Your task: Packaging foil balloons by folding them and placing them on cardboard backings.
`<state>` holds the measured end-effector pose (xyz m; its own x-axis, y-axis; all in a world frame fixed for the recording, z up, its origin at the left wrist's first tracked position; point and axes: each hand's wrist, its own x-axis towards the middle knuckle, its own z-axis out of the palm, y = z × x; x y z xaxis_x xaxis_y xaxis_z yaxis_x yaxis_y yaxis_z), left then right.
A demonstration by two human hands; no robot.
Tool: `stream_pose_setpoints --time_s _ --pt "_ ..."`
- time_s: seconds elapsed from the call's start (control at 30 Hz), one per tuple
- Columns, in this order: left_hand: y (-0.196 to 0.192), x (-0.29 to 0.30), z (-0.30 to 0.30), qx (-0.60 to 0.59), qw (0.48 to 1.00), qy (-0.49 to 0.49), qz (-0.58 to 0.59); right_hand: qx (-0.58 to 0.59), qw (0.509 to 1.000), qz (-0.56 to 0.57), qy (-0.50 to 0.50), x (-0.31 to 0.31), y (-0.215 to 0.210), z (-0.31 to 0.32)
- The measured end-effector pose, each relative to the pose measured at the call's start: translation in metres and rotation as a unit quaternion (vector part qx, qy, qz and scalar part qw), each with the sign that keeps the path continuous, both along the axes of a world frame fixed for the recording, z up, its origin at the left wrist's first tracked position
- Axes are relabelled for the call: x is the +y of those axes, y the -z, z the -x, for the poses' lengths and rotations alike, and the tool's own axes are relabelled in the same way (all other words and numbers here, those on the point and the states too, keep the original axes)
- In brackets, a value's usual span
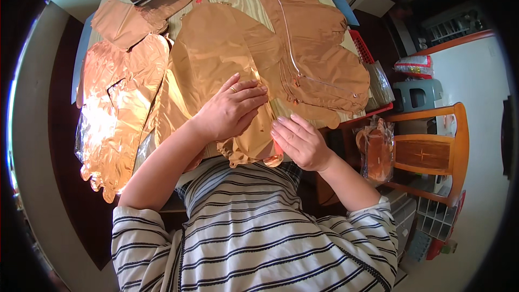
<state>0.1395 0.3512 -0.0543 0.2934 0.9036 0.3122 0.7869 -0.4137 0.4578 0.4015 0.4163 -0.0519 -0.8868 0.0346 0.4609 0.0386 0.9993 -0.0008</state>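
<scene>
Across the table (246, 0), between other foil pieces (319, 38), lies a copper-coloured foil sheet (216, 48), flat, shiny and lightly creased. Its long axis runs from the person's lap to the far edge, leaning slightly left. Left hand (232, 109): palm down on the foil, fingers extended. Right hand (300, 143): fingers together beside an orange strip (278, 147); its grip cannot be told.

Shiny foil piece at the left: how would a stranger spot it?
Find the table, then its left side, beyond the left forearm. The shiny foil piece there is crinkled and glares brightest, unlike its smoother, duller neighbours.
</scene>
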Motion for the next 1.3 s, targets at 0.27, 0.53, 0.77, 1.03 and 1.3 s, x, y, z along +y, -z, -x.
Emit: stream_pose_setpoints --time_s 0.27,0.53,0.77,1.03,1.3 --pt "-0.003 0.001 -0.001 -0.011 1.000 0.009 -0.010 0.001 1.000 -0.021 -0.010 0.000 -0.005 0.000" --pt "0.003 0.003 0.001 -0.062 0.997 0.033 -0.037 -0.015 1.000 -0.014 -0.015 -0.002 -0.014 -0.001" --pt "-0.015 0.008 0.018 -0.071 0.996 -0.005 -0.054 -0.030 0.999 -0.002 -0.022 -0.001 -0.018 0.001" --pt "-0.003 0.008 0.025 -0.016 0.997 -0.065 -0.026 -0.051 0.996 0.051 -0.052 0.006 -0.024 0.004" --pt "-0.003 0.007 0.026 -0.023 0.997 -0.064 -0.025 -0.002 0.935 0.347 0.073 0.098 -0.056 0.050"
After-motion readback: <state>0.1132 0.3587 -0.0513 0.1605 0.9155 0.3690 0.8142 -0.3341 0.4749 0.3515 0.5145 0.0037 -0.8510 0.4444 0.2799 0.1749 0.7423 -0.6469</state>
